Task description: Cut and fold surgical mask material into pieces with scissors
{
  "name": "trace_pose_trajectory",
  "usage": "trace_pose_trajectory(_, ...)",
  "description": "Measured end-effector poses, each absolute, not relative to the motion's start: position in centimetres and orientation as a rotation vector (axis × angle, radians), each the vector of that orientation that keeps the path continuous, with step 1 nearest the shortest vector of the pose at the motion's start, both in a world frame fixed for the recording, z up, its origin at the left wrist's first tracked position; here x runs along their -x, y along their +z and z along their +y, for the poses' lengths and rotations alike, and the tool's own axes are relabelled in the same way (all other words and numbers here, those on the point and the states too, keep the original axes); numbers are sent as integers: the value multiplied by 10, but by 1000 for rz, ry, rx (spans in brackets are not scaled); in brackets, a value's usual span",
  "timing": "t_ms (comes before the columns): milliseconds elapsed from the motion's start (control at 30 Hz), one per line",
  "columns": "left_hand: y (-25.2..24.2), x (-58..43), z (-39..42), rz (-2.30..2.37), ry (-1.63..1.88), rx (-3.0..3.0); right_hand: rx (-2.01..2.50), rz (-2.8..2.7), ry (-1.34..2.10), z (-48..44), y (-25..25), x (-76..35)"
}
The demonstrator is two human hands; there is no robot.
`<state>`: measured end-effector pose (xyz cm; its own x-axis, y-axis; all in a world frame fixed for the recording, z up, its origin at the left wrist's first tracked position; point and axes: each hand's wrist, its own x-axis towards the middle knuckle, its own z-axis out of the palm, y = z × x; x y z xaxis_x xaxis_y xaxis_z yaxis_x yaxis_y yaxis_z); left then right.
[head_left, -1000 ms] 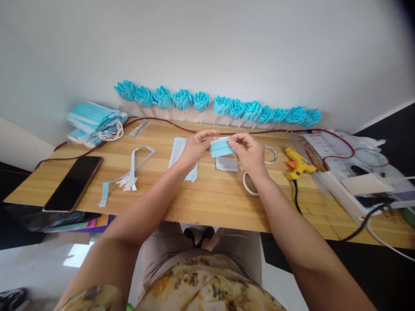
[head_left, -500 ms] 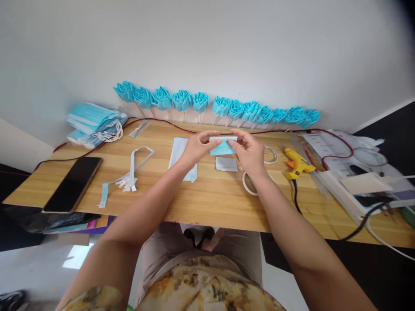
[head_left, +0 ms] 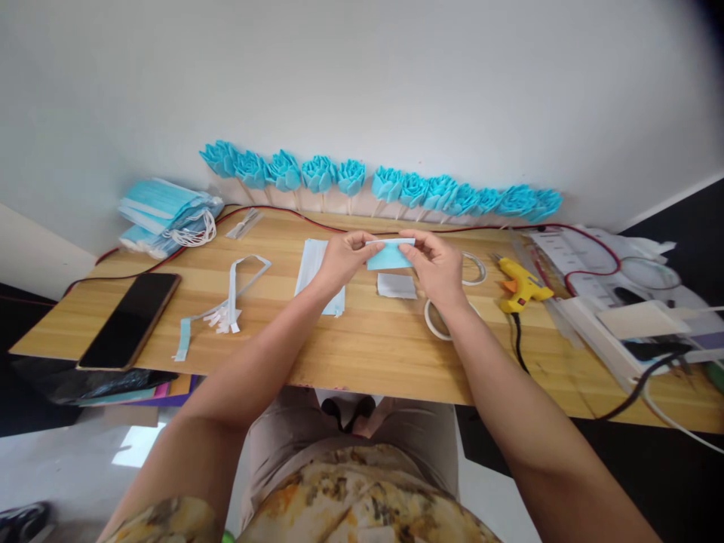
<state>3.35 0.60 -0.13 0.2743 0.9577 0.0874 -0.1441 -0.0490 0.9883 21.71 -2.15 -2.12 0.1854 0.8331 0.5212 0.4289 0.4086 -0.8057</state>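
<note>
A small light blue piece of fabric [head_left: 390, 256] with a white upper edge is held up between both hands. My left hand [head_left: 346, 260] pinches its left end, thumb in front and fingers behind. Its right end is pinched by my right hand [head_left: 434, 262] in the same way. Just below, a white piece [head_left: 397, 286] lies on the wooden table [head_left: 373, 354]. Partly under my left forearm lies a pale blue mask sheet [head_left: 311, 265]. One roll of tape [head_left: 434, 320] sits partly behind my right wrist, and another ring [head_left: 475, 268] lies beyond it.
Blue flowers on sticks [head_left: 320, 174] line the wall. At the left are stacked masks [head_left: 161, 207], a phone [head_left: 130, 320] and white strips [head_left: 231, 298]. A yellow glue gun [head_left: 523, 285], a power strip [head_left: 599, 343] and cables are at the right.
The fingers of both hands have curled slightly closer onto the blue piece's upper edge. The whole view has shifted very slightly.
</note>
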Motion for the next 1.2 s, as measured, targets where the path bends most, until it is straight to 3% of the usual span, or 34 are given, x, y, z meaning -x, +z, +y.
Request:
trace_pose_trajectory(467, -4, -35, 8, 880, 1139, -1455, 1198, -1526, 435, -27, -13, -217)
trace_pose_trajectory(700, -10, -34, 11, 919, 1147, -1661, 1180, -1754, 163, -27, -10, -219)
trace_pose_trajectory(1200, -5, -35, 8, 852, 1131, -1536, 1162, -1791, 189, -30, -8, -213)
